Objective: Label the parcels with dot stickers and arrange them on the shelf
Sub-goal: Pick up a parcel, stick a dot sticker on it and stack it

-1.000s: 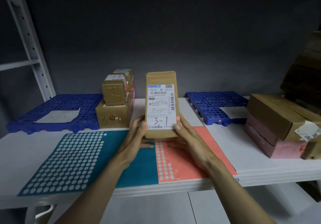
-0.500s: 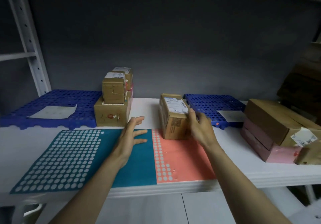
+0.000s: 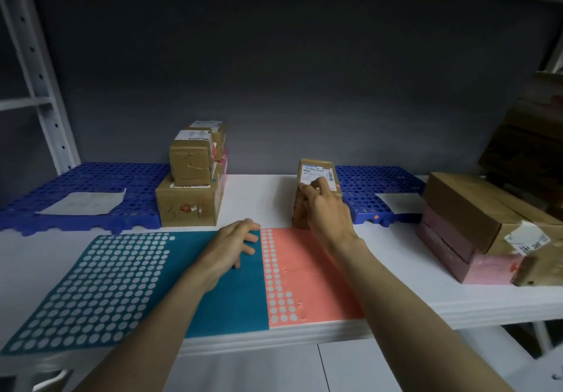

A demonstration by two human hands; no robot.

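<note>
The parcel [image 3: 316, 192] now lies on the white shelf [image 3: 262, 196], at the left edge of the right blue mat [image 3: 377, 184], label up. A second ago we held it upright in both hands with the handwritten "3-1" facing us; half a second ago it was coming down just in front of here. It has since slid back toward the wall and sits clear of the sticker sheets.

Our right hand [image 3: 327, 209] still rests on the parcel, fingers curled over its near top edge and onto the label. Our left hand [image 3: 234, 244] has let go and lies on the teal sheet [image 3: 122, 285], left of the parcel, fingers loosely bent and holding nothing.

The pink sheet [image 3: 307, 276] lies directly in front of the parcel. Further left of it stands the stack [image 3: 190, 190] of labelled boxes; to its right, beyond the mat, a brown and pink pile [image 3: 466, 227].

We judge this parcel as good as placed. Whether it carries a dot sticker we cannot tell.
</note>
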